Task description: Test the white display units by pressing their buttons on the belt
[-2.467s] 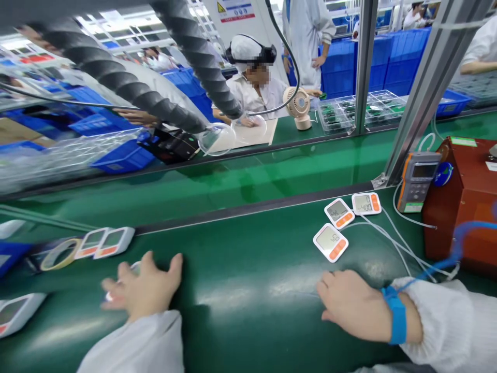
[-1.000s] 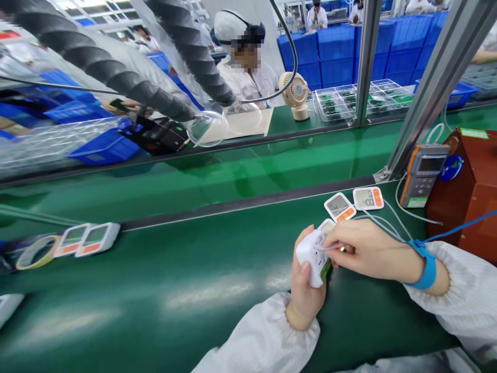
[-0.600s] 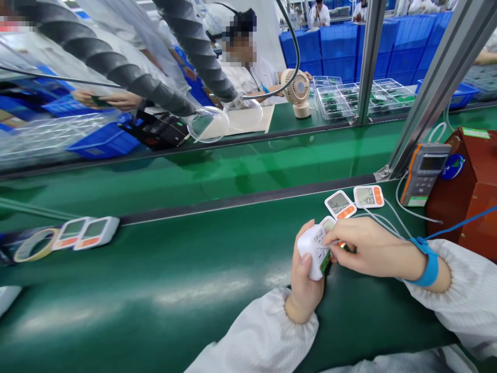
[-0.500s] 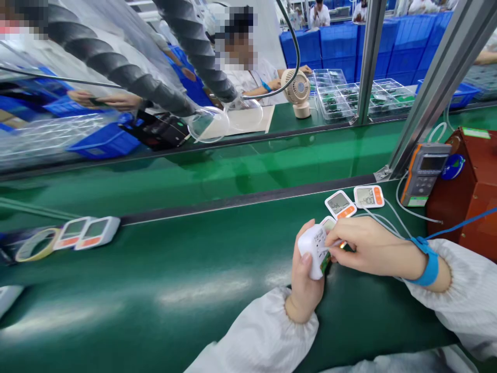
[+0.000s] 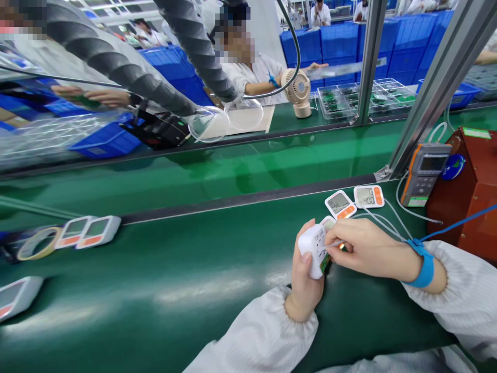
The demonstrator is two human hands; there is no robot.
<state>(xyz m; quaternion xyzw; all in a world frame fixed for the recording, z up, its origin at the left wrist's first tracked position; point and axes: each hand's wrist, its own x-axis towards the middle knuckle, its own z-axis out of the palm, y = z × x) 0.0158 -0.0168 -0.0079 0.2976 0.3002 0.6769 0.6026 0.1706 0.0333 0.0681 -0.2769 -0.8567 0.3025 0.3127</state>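
The left hand is closed around a small white device, held upright just above the green worktop, thumb on its near face and fingers wrapped behind it. A green circuit board edge shows at the device's lower right side. The right hand meets the device from the right, its fingertips pinched on a thin white tube at the device's side; whether the tube is seated in the device cannot be told. A blue wrist strap circles the right wrist, its blue cord running off to the right.

Just beyond the hands, a third monitor unit lies partly hidden behind the held device. Further beyond lie two white-and-orange monitor units and, displays lit, with white tubes trailing from them towards the right hand. To the right of these stand an orange-and-grey handheld meter and a red-brown box. Well to the left of the left hand lie two more units beside a roll of tape.
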